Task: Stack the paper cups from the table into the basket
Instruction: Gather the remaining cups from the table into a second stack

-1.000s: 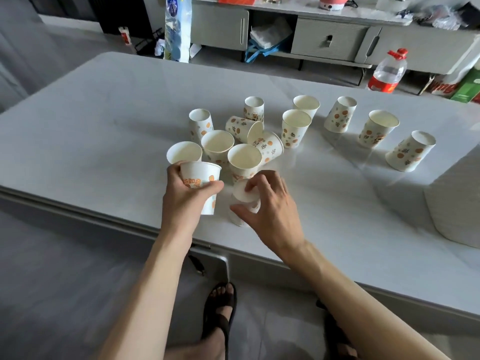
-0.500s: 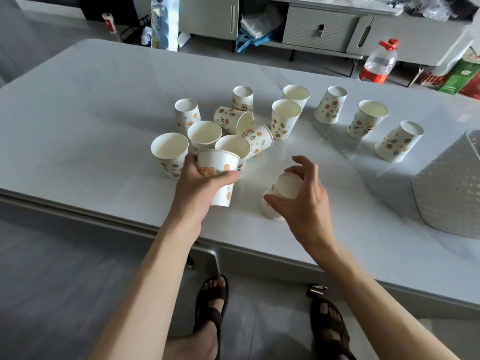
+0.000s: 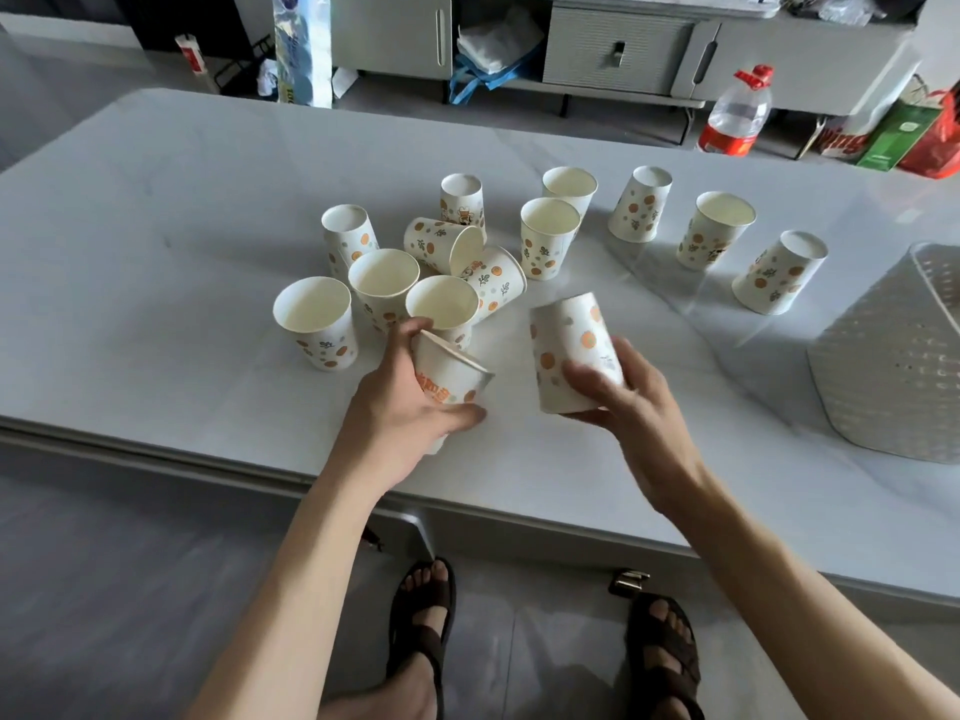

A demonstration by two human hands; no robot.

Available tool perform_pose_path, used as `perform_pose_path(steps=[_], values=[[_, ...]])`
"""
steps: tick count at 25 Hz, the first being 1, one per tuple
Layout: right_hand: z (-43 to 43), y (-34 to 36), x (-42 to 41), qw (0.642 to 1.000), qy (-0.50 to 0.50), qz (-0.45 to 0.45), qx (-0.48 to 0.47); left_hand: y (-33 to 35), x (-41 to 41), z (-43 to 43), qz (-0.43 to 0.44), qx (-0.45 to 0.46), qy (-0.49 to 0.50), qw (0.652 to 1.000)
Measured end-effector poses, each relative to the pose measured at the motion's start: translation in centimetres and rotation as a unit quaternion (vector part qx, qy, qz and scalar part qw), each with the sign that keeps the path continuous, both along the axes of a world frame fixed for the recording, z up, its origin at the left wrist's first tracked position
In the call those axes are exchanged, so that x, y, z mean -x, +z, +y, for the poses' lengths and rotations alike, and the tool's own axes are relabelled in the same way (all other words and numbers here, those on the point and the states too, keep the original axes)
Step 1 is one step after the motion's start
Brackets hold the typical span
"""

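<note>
My left hand point(image 3: 402, 413) grips a white paper cup with orange print point(image 3: 447, 379), tilted with its mouth toward the right. My right hand point(image 3: 621, 407) holds a second orange-dotted paper cup point(image 3: 569, 350) above the table, bottom end up and away from me. Several more cups stand or lie on the white table point(image 3: 156, 226): a close cluster point(image 3: 384, 283) just beyond my left hand, and a looser row point(image 3: 717, 228) toward the right. The white woven basket point(image 3: 893, 366) stands at the table's right edge, partly cut off by the frame.
The table's near edge point(image 3: 208, 449) runs just under my wrists. Behind the table stand a grey cabinet point(image 3: 618, 49), a plastic bottle with a red cap point(image 3: 735, 114) and bags on the floor. My sandalled feet point(image 3: 423, 615) show below.
My right hand has lifted its cup off the table and turned it bottom up. My left hand has tilted its cup toward the right hand and drawn it nearer.
</note>
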State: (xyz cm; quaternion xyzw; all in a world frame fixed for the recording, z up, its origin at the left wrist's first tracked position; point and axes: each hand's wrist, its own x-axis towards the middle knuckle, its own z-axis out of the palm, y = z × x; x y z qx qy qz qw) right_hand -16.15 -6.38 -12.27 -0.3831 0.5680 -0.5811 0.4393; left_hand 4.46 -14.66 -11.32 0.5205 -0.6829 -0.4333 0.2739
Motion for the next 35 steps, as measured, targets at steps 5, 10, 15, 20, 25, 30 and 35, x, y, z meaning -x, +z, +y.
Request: perform_pose_path(steps=[5,10,15,20,25,30,35], values=[[0.5,2.1,1.3,0.996,0.018,0.074,-0.046,-0.1,-0.1,0.6,-0.176,0.165,-0.098,0.966],[0.3,2.9,-0.5,0.973,0.077,0.212,-0.038,-0.1,0.1,1.2,-0.179,0.184,-0.147,0.955],[-1.0,2.1,-5.5,0.974,0.205,0.078,-0.055,-0.5,1.2,1.4,-0.149,0.145,-0.098,0.973],[-3.6,2.4,-6.1,0.972,0.074,0.217,0.053,-0.5,-0.6,0.7,-0.128,0.136,-0.007,0.982],[-6.0,0.9,-5.6,0.829,0.061,0.556,0.033,-0.7,-2.3,0.1,-0.149,0.096,0.035,0.984],[-7.5,-0.2,-5.8,0.850,0.048,0.521,0.061,-0.8,-3.0,-1.0,-0.136,0.052,0.065,0.987],[-7.9,2.2,-4.3,0.927,-0.100,0.349,0.093,-0.5,-3.5,-1.6,-0.107,0.035,0.046,0.993]])
